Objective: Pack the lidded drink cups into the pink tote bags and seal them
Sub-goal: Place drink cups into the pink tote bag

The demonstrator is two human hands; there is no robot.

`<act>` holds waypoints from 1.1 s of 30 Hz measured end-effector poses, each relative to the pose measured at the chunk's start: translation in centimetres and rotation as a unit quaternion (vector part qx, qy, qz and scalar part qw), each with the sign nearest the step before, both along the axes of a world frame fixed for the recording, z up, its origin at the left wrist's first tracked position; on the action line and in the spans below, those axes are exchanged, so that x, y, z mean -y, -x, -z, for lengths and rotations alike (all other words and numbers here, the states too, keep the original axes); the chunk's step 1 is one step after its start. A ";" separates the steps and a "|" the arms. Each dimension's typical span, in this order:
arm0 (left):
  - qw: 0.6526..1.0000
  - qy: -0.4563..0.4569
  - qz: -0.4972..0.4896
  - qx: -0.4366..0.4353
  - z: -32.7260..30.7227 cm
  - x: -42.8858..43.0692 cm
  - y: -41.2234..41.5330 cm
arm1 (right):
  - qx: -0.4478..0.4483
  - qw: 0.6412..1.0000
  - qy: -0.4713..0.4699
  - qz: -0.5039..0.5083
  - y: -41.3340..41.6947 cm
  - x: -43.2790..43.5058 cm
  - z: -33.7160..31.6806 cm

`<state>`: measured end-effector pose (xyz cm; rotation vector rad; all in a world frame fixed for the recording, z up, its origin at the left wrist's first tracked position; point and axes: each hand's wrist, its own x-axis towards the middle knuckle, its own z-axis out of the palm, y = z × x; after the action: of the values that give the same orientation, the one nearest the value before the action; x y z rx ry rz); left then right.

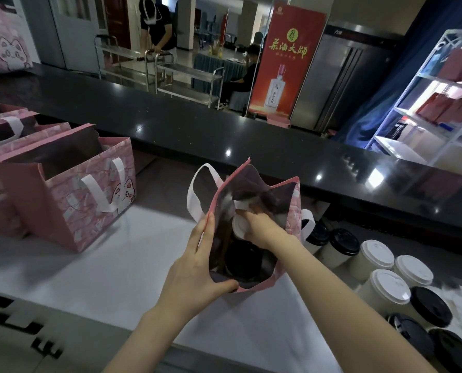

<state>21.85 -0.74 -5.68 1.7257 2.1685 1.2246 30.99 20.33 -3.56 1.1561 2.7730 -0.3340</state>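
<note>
A pink tote bag [294, 200] with white handles stands open on the white counter in the middle of the view. My left hand [197, 267] grips its near left rim, thumb inside, holding the mouth wide. My right hand [259, 227] reaches down into the bag and holds a white-lidded cup [239, 227] from above. Below it inside the bag sits a black-lidded cup [242, 262]. Several more lidded cups, white [376, 254] and black [344, 242], stand grouped on the counter to the right of the bag.
Other pink cat-print tote bags [90, 200] stand open at the left. A raised black counter ledge [224, 130] runs behind the bag. A white shelf unit [426, 109] stands far right. People and steel carts are in the background.
</note>
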 end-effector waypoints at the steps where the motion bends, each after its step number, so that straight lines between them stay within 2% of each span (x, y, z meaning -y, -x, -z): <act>1: 1.000 0.002 -0.001 0.001 0.0 -0.1 0.0 | 0.007 1.000 0.000 -0.002 0.2 -0.2 0.2; 7: 1.000 0.017 -0.002 0.001 -0.1 -0.7 0.2 | 0.056 0.998 -0.010 0.002 1.1 -1.7 0.8; 12: 0.999 0.033 0.001 0.015 -0.1 -0.9 0.7 | 0.077 0.997 0.027 0.006 2.1 -2.9 1.1; 17: 0.999 0.040 0.019 0.006 -0.7 -1.9 1.1 | 0.031 0.998 0.057 0.028 1.7 -3.8 2.3; 23: 0.999 0.036 0.019 -0.011 -1.6 -3.2 1.6 | 0.110 0.989 0.095 0.039 1.3 -4.2 2.2; 30: 1.000 0.017 0.004 -0.020 -2.3 -4.8 2.7 | 0.054 0.998 -0.031 0.012 -1.1 -0.2 -3.3; 33: 1.000 0.009 0.006 0.002 -2.9 -5.2 3.1 | 0.025 0.998 -0.053 0.003 -4.1 1.6 -6.5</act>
<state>18.76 4.49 -2.80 1.7263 2.1567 1.2003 35.08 18.75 2.90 1.1790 2.7751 -0.1574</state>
